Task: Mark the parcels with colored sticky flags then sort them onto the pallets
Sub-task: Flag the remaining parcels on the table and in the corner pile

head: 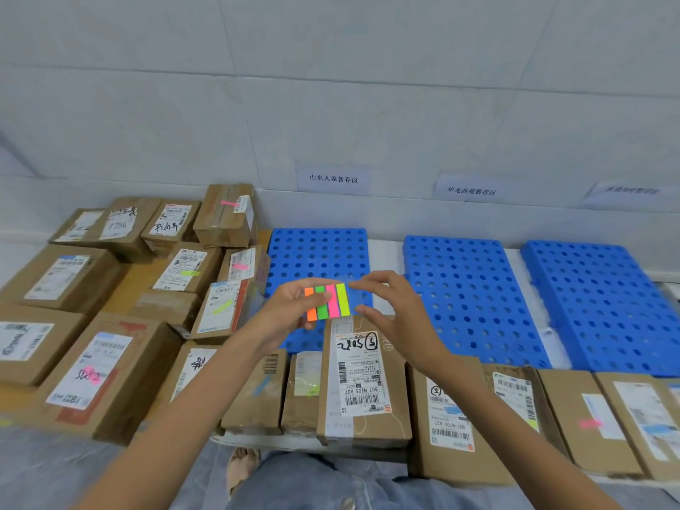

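Note:
My left hand (290, 311) holds a clear pad of sticky flags (329, 301) with orange, green, pink and yellow strips, thumb across its front. My right hand (393, 311) is beside the pad's right edge, its fingers curved around the clear part; whether it pinches a flag I cannot tell. Just below the hands lies a cardboard parcel (362, 380) with a white label marked 5082. Three blue perforated pallets (318, 259) (463, 296) (603, 303) lie side by side behind it with nothing on them.
Many cardboard parcels (106, 377) crowd the floor at left, some bearing pink or yellow flags. A row of parcels (449, 417) runs along the front right. White paper signs (333, 178) hang on the wall above the pallets. My sandalled foot (243, 469) shows below.

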Motion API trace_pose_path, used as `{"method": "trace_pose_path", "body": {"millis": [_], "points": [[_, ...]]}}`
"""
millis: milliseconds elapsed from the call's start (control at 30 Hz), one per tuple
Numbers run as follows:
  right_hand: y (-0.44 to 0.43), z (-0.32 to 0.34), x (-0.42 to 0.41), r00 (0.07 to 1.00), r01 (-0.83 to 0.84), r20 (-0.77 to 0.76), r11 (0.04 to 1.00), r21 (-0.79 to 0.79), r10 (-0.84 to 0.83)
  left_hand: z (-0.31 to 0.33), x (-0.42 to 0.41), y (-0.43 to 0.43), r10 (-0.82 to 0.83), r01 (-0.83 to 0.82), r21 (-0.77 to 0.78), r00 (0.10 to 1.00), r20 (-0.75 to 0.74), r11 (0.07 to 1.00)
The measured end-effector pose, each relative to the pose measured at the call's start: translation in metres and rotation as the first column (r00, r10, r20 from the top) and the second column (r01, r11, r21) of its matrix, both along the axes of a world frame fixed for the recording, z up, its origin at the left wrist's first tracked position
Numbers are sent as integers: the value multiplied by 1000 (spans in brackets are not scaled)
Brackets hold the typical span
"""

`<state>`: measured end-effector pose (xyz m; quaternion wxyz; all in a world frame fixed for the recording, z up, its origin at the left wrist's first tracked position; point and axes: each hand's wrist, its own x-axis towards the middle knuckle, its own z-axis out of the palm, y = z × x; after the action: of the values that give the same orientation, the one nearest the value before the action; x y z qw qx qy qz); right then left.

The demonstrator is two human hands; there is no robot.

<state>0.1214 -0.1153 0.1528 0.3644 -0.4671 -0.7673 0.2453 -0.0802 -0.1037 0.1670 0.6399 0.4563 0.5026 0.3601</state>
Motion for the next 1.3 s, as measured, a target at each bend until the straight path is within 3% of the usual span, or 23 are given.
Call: {"method": "trace_pose_path", "body": {"millis": [300,500,767,1300], "points": [[-10,2,13,997,-27,-79,991,-129,17,4,13,-10,-67,66,-8,997,-45,998],[-16,0,14,992,39,-116,995,-94,-49,4,20,-14,-89,90,11,994,-68,996],[-23,-2,13,987,72,-143,997,16,-68,1,23,-22,-35,35,0,999,28,999],[-34,-11,10,970,94,-222,995,-30,-98,-6,24,-35,3,-1,-49,998,59,999]]}}
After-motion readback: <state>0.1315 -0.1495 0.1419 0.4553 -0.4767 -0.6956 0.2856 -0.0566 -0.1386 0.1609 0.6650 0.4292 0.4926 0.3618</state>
